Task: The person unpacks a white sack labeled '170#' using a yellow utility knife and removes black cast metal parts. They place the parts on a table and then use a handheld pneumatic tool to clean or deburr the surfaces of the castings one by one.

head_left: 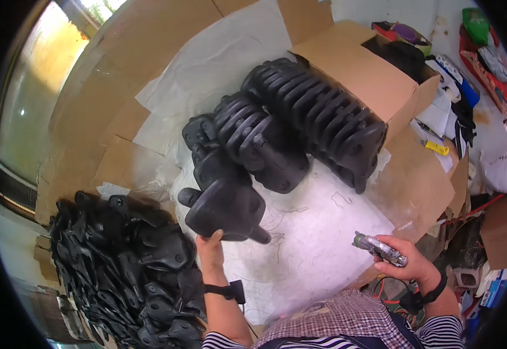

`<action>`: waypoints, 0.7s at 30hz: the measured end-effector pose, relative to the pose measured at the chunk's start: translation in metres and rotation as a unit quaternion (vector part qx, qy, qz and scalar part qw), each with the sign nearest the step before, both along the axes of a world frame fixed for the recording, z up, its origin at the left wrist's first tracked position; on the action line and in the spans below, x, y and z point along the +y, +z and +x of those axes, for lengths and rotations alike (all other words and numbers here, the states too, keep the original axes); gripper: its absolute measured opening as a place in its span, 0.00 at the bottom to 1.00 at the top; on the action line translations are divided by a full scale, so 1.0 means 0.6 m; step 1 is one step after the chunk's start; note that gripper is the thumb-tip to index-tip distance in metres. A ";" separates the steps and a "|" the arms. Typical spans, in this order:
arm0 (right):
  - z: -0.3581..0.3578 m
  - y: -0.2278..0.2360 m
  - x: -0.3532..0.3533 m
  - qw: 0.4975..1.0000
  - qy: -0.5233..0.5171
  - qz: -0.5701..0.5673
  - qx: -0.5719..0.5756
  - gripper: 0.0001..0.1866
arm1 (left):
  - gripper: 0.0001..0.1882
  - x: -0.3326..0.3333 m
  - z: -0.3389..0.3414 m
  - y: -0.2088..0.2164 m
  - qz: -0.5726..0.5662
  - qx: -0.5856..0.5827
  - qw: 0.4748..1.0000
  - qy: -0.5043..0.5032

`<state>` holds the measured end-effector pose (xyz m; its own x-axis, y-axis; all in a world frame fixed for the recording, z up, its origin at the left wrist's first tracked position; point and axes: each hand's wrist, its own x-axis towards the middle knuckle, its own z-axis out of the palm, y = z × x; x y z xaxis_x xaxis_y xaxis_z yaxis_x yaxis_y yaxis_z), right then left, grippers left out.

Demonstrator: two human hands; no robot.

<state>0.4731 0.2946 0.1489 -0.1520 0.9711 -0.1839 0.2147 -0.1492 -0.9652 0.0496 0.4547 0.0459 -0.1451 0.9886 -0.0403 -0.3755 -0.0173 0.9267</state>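
My left hand [210, 244] grips a black moulded part [227, 209] by its lower edge. The thumb rests on top and the other fingers are hidden beneath. This part is broad and rounded, with a short arm sticking out at its lower right. Closed around a small hand tool [388, 251], my right hand [410, 262] is apart from the black part. Scuffed silver wrapping covers the tool's body, and its tip end looks green. Just beyond my left hand, several similar black parts [288, 166] stand stacked in rows on a white sheet [323, 215].
A large heap of black parts [131, 250] lies at the left. Cardboard [85, 139] lines the far left side. At the back right stands an open cardboard box [375, 75] with dark contents. Near it are a yellow-handled tool [436, 147] and loose bags.
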 end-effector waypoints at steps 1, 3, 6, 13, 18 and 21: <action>0.008 0.001 -0.003 1.000 0.015 0.000 -0.005 0.26 | 0.28 0.008 0.019 -0.002 0.008 -0.007 1.000 -0.003; 0.019 0.016 -0.013 0.999 0.023 0.021 -0.011 0.26 | 0.28 0.026 0.059 -0.005 0.017 -0.025 1.000 0.001; 0.037 0.044 -0.033 0.999 -0.011 0.045 0.010 0.27 | 0.28 0.047 0.105 -0.015 0.012 -0.076 0.997 0.004; 0.077 0.030 -0.061 0.999 -0.035 -0.030 0.016 0.27 | 0.28 0.054 0.173 -0.014 0.021 -0.139 0.988 -0.061; 0.080 0.005 -0.068 0.997 -0.072 -0.001 0.027 0.27 | 0.29 0.122 0.229 -0.063 0.031 -0.059 0.995 -0.078; 0.077 0.019 -0.064 0.999 -0.051 0.006 0.005 0.27 | 0.27 0.152 0.245 -0.077 0.013 -0.019 0.998 -0.061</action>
<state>0.5193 0.2559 0.1605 -0.0537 0.9837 -0.1713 0.1895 -0.1584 -0.9690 0.1966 0.5456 -0.0002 -0.0233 0.9996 -0.0180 -0.4112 0.0068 0.9115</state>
